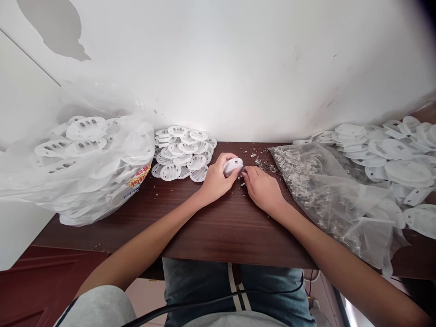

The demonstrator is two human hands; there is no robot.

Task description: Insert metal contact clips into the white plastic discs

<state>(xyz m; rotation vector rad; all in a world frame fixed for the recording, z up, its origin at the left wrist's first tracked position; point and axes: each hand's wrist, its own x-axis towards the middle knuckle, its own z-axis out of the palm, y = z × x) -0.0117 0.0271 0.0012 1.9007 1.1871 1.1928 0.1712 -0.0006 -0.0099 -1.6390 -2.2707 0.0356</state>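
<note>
My left hand is closed around a white oval plastic piece, which has a small dark slot in its face. Held above the table, the piece is tilted toward my right hand. My right hand is just to its right, fingers pinched together at the piece's edge. Whatever sits between those fingertips is too small to name. Small metal bits lie scattered on the tabletop behind my right hand.
White oval pieces with slots are heaped against the wall. On the left bulges a clear plastic bag of similar pieces. A clear bag of small metal parts lies right, before another pile of white ovals. A black cable crosses my lap.
</note>
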